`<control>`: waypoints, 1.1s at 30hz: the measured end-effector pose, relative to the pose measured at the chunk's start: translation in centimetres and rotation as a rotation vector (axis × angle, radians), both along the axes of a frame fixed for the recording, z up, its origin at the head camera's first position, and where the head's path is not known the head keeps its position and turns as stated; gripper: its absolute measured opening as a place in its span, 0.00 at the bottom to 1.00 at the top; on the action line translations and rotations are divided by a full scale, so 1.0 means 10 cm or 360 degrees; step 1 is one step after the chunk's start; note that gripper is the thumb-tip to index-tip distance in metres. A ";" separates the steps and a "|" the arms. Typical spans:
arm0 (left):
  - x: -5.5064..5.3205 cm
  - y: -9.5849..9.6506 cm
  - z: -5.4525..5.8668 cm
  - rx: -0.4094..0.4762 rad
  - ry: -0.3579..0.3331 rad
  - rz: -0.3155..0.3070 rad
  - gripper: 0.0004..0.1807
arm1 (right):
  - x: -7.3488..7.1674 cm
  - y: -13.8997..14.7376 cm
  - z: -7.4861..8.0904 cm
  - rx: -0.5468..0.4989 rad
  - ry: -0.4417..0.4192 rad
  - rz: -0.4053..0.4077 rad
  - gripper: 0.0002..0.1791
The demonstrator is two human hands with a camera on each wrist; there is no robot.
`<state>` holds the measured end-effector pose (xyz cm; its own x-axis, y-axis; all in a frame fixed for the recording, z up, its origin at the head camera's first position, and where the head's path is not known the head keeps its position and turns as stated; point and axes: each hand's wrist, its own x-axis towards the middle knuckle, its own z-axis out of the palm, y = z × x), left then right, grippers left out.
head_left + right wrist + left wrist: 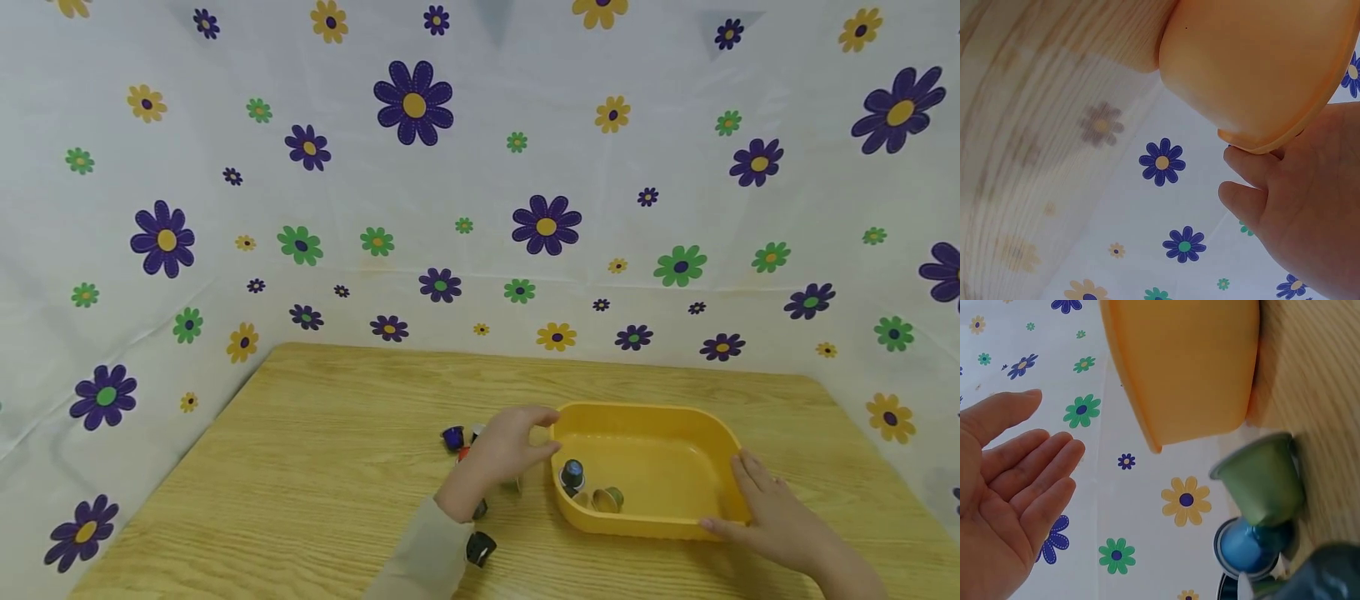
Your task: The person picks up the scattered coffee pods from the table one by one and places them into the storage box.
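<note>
A yellow plastic tub (660, 527) stands on the right half of the table. Inside, at its left end, lie several coffee capsules, among them a blue one (573, 472) and a greenish-gold one (608, 500). At the tub's left rim is my left hand (510, 446), its fingers relaxed; the left wrist view shows its palm with nothing in it. My right hand (776, 517) holds the tub's right end by the rim, thumb on the front edge. Partly hidden by my left hand and forearm are more capsules, including a dark blue one (453, 438) and a green one (1263, 481).
A black capsule (480, 549) lies beside my left sleeve, nearest the front. The wooden table (337, 417) is bounded at the back and sides by a white cloth (465, 175) printed with purple, yellow and green flowers.
</note>
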<state>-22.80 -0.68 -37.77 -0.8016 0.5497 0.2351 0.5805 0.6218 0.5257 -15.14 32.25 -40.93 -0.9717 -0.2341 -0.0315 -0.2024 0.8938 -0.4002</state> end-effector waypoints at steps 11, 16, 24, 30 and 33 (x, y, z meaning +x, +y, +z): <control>0.06 -0.26 0.02 -0.0004 0.0013 -0.0008 0.19 | 0.01 0.01 -0.02 -0.0012 0.0007 -0.0009 0.53; 0.05 -0.40 -0.01 -0.0003 -0.0012 -0.0007 0.19 | 0.00 0.01 -0.02 -0.0018 -0.0001 -0.0014 0.53; 0.02 -0.60 -0.09 -0.0010 -0.0046 -0.0007 0.19 | -0.01 0.01 -0.02 0.0011 0.0017 -0.0006 0.53; 0.03 -0.72 -0.12 -0.0056 -0.0030 -0.0046 0.19 | -0.01 -0.01 -0.01 0.0019 0.0006 -0.0006 0.53; 0.03 -0.76 -0.11 -0.0067 -0.0034 -0.0064 0.18 | 0.00 0.00 0.00 0.0010 0.0006 -0.0007 0.53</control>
